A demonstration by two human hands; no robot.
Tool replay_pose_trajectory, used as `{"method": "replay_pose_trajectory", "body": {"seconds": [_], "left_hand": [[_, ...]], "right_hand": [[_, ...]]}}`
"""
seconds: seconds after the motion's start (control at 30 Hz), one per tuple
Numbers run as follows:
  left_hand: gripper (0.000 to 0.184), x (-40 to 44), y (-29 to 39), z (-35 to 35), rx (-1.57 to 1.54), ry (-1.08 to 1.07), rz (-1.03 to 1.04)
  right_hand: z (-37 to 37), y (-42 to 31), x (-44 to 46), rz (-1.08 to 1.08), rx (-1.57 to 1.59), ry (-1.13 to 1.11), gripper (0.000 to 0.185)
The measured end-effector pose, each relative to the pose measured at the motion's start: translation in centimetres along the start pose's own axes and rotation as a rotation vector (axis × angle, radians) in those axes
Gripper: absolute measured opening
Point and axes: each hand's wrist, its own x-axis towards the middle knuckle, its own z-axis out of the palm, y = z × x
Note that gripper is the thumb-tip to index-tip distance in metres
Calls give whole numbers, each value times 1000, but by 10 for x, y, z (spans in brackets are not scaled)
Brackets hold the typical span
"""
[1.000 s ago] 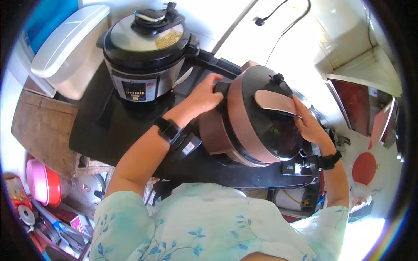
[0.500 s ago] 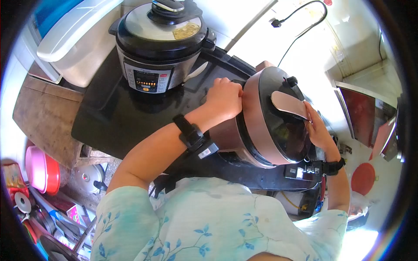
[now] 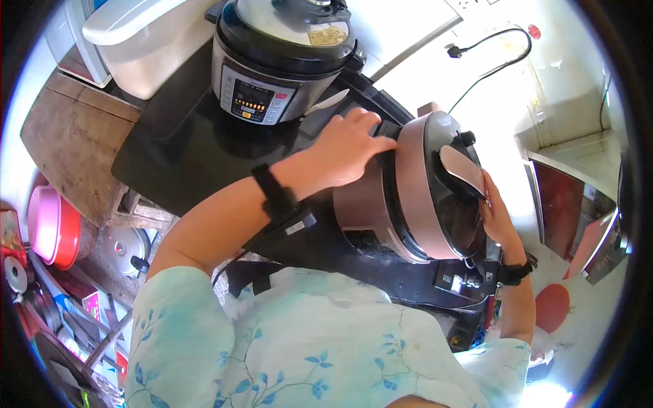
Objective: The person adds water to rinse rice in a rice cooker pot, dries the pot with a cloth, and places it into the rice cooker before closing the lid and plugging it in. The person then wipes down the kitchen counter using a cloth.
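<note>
A rose-pink electric pressure cooker [image 3: 364, 197] with a black-topped lid [image 3: 416, 183] stands before me. My right hand [image 3: 498, 212] is at the far end of the lid's pink handle [image 3: 462, 170], its fingers lying along the handle and lid edge. On the other side, my left hand [image 3: 350, 146] is raised next to the cooker's black side handle [image 3: 389, 130]. Its fingers are apart with nothing in them, one fingertip close to the lid rim; whether it touches, I cannot tell. A black strap is on each wrist.
A silver-and-black electric pressure cooker [image 3: 272, 75] with a lit panel stands on the black counter [image 3: 183, 149], a white spoon-like utensil [image 3: 328, 102] beside it. A black power plug [image 3: 454, 52] and cord lie behind. Pink and red basins [image 3: 51, 224] sit lower left.
My left hand has come away from the pink cooker's side handle and its fingers have loosened. My right hand stays at the lid handle. The view has shifted slightly.
</note>
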Motion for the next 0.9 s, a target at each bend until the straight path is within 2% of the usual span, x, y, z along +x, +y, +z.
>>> {"method": "replay_pose_trajectory", "body": {"seconds": [0.13, 0.2, 0.27, 0.3, 0.33, 0.4, 0.47, 0.5, 0.53, 0.6, 0.63, 0.67, 0.73, 0.8, 0.9], "left_hand": [[48, 0, 5, 16, 227, -26, 14], [42, -7, 2, -2, 83, -202, 104], [34, -35, 6, -10, -260, -339, 272], [31, -50, 14, -15, -303, -490, 335], [29, -58, 20, -22, -380, -530, 355], [22, -55, 5, -18, -459, -256, 271], [15, -30, 1, -26, -500, -17, -32], [11, -9, 3, -28, -523, 165, 6], [15, 9, 5, -31, -539, 168, 32], [28, 43, 27, -30, -638, 114, 9], [35, 55, 33, -22, -505, 97, 124], [44, 66, 41, -16, -370, 79, 237], [52, 74, 55, -1, -235, -54, 220], [52, 71, 59, 8, -184, -45, 219], [52, 62, 71, 5, -138, -37, 154]], "right_hand": [[-2, -5, 1, 47, 47, -30, 58], [-3, -4, 0, 55, 82, -29, 58], [-3, 1, -1, 120, 145, -64, 58], [-4, 1, -2, 124, 147, -48, 58], [-4, 1, -4, 157, 259, -41, 59], [-4, 3, -12, 214, 374, -15, 61], [-3, 14, -17, 165, 610, 29, 67], [-3, 20, -20, 218, 571, 77, 69], [-4, 20, -24, 229, 569, 97, 69], [-2, 15, -28, 554, 589, 122, 68], [6, 16, -33, 592, 687, 146, 63], [17, 23, -37, 597, 695, 160, 63], [40, 41, -41, 487, 1271, 218, 52], [55, 43, -46, 515, 1457, 264, 43], [57, 41, -38, 422, 1470, 328, 40]]}}
